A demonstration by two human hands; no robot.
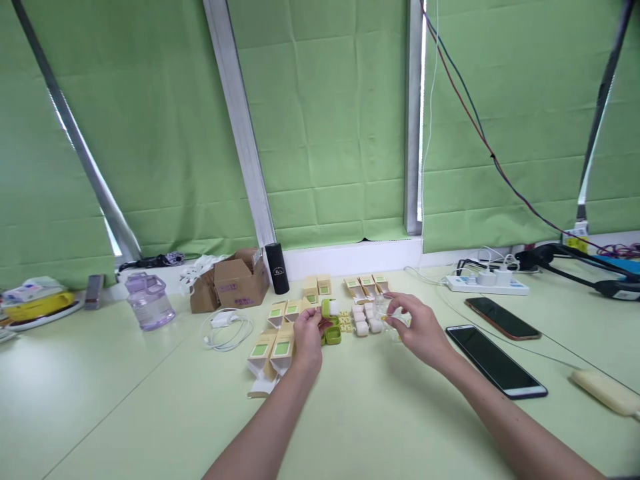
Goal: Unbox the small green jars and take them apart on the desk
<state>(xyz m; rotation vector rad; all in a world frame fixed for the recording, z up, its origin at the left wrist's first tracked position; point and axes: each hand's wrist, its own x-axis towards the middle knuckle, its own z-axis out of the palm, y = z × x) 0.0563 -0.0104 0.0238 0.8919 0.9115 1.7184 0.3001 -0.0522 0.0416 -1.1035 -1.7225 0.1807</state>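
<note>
My left hand (pixel 309 337) is closed around a small green case (pixel 326 307) with a white piece showing at its right side. Just below it, more green open cases (pixel 333 335) lie on the table. To the right, my right hand (pixel 417 327) pinches a thin clear plastic piece (pixel 383 305); its exact shape is hard to make out. Between the hands sit rows of small yellow pieces (pixel 345 321) and several white rounded blocks (pixel 361 327). Cream cartons with green windows (pixel 261 350) stand beside my left hand, some with flaps open.
More cartons (pixel 367 285) stand behind the hands. At left are a purple water bottle (pixel 150 303), a white charger cable (pixel 227 323), a cardboard box (pixel 240 280) and a black cylinder (pixel 277 269). Two phones (pixel 495 360), a power strip (pixel 487 285) and a cream power bank (pixel 606 392) lie right.
</note>
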